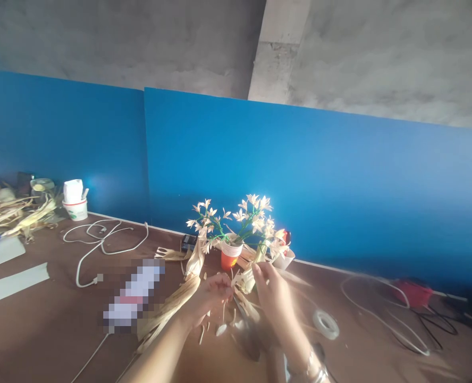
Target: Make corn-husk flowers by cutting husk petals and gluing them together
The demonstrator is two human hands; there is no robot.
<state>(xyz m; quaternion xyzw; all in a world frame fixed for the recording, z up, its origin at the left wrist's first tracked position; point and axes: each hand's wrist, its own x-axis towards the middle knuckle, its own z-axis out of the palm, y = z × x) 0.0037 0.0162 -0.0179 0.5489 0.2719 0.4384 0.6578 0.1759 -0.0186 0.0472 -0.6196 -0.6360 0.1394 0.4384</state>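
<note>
My left hand (216, 290) is closed at the middle of the table, fingertips pressed together. A thin pale piece shows by its fingertips, too small to name. My right hand (267, 282) is raised just to the right, blurred by motion, and its fingers' grip is unclear. Pale dried corn husks (244, 281) show between and behind the hands. Past them stands a stack of paper cups (230, 256) with green-stemmed husk flowers (255, 218) in it. A long bundle of husk (176, 300) lies beside my left forearm. Small husk scraps (221, 330) are scattered below my hands.
A roll of clear tape (326, 325) lies to the right. White cables (100, 239) coil at the left, near a white cup (75, 207) and a husk pile (16, 210). A red object (413, 292) sits far right. A blue partition (300, 175) borders the table's back.
</note>
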